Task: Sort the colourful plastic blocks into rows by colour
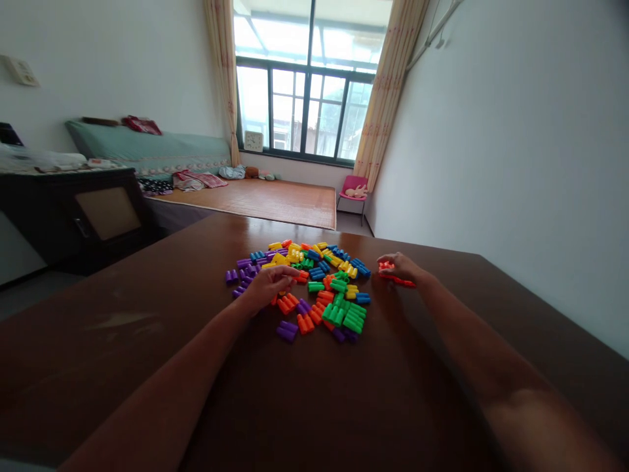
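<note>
The grip of the left hand (265, 286) is bent inward over the left part of the block pile (316, 287); from my remote seat I cannot tell whether its fingertips pinch the orange block (301, 276) beside them. A purple block (287, 331) lies at the near edge. Rightward, I see the mixed plastic toy blocks heaped mid-table (295, 406), probably so both hands can reach them. Green blocks (337, 313) cluster at the near right. The right hand (405, 267) closes around orange-red blocks (387, 266), with an orange-red row (405, 282) just beneath it, apart from the pile, perhaps to avoid mixing.
</note>
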The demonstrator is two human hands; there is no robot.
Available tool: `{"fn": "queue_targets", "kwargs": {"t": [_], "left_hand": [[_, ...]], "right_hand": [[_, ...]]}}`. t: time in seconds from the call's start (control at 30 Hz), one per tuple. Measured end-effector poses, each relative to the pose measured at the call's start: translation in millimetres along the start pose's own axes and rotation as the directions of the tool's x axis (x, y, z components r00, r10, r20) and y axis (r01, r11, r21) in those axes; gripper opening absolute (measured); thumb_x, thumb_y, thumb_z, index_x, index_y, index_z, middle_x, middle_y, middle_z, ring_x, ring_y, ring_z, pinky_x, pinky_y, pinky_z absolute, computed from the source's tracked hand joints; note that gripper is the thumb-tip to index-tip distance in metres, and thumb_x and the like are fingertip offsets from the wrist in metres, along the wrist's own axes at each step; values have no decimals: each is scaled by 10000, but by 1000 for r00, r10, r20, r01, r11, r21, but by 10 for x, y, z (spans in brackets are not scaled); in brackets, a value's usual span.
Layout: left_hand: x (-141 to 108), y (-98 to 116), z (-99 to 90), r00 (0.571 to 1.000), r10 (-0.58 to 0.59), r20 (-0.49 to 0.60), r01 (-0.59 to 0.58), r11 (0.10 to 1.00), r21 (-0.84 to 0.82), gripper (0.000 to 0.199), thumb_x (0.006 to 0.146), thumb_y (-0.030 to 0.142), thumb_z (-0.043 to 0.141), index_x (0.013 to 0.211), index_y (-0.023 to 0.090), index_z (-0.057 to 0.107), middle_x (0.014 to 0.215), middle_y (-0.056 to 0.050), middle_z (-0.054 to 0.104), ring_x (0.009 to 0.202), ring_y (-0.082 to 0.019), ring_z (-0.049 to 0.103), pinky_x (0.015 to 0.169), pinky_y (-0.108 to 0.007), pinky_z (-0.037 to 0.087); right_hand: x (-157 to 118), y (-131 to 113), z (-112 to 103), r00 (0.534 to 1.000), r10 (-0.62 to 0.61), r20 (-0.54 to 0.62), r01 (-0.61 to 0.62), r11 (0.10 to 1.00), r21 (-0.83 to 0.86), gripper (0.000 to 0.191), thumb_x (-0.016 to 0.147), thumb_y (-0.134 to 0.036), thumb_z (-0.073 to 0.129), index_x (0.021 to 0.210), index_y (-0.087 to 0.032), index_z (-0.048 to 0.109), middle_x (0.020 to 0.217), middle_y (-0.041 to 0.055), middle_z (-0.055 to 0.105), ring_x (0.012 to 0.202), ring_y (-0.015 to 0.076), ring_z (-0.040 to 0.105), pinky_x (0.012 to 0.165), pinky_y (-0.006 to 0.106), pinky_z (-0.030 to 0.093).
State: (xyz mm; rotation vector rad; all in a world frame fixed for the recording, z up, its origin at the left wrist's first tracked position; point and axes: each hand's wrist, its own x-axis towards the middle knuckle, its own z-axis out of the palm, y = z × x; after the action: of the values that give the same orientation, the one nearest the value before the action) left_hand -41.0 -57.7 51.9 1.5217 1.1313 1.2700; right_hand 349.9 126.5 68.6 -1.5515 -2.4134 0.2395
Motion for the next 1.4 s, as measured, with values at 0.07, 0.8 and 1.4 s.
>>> {"fn": "queue_targets", "kwargs": {"t": [0.07, 0.8, 1.4], "left_hand": [[-9, 54, -26, 999, 5, -35, -4, 1000, 17, 361, 734, 429, 685, 960, 148, 709, 897, -75, 718, 758, -181, 666, 664, -289, 539], [20, -187, -361, 948, 223, -225, -15, 740, 672, 299, 786, 75, 508, 963, 178, 725, 1055, -93, 714, 1045, -239, 624, 973, -358, 450], [40, -80, -244, 989, 26, -145, -28, 999, -15, 514, 746, 517, 677, 1101, 150, 621, 956, -72, 680, 765, -170, 655, 646, -286, 532]], "right_hand": [[-47, -27, -4, 1000, 28, 6, -28, 999, -16, 368, 659, -316, 757, 1021, -258, 736, 1013, 48, 700, 932, 219, 644, 854, 284, 486], [241, -2596, 893, 766, -642, -25, 642, 762, 79, 500, 700, -91, 683, 1166, -266, 647, 1139, 60, 664, 1094, 244, 579, 997, 417, 426], [-160, -2026, 548, 879, -444, -175, 475, 782, 405, 404, 760, -343, 692, 1141, -240, 604, 1076, 48, 661, 881, 174, 647, 714, 301, 543]]}}
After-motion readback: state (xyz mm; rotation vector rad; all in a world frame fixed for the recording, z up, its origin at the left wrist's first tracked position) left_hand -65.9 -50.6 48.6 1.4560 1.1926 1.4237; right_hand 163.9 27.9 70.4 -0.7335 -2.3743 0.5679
